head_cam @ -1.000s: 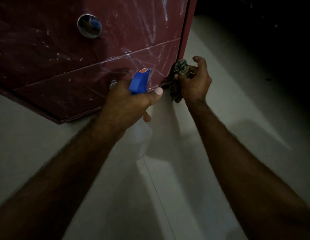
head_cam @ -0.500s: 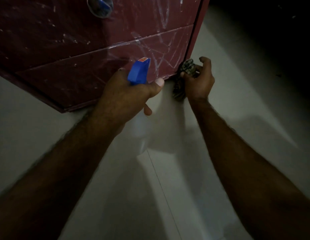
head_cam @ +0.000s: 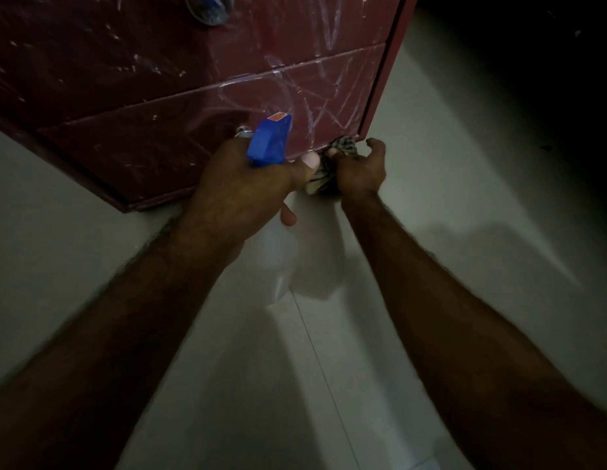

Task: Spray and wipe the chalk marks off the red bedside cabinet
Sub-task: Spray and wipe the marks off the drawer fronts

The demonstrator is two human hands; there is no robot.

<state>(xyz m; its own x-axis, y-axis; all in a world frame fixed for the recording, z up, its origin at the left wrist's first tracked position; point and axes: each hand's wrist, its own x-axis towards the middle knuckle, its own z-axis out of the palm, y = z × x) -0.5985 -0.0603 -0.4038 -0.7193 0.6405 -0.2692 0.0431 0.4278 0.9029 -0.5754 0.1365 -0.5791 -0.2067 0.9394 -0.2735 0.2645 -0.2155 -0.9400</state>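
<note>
The red bedside cabinet (head_cam: 132,96) fills the upper left, its drawer fronts scribbled with white chalk marks (head_cam: 315,93), densest near the lower right corner. My left hand (head_cam: 241,188) grips a spray bottle with a blue head (head_cam: 270,139) and a pale translucent body (head_cam: 278,259); the nozzle points at the lower drawer. My right hand (head_cam: 359,167) holds a bunched striped cloth (head_cam: 329,164) against the cabinet's bottom right corner, right beside my left thumb.
A round metal knob (head_cam: 209,8) sits on the upper drawer, and a small knob (head_cam: 243,132) peeks out behind my left hand. Pale floor tiles (head_cam: 431,205) spread below and to the right. The far right is dark.
My right hand with the cloth has shifted left along the cabinet's bottom corner, closer to my left thumb. The spray bottle stays aimed at the lower drawer; the view has tilted slightly.
</note>
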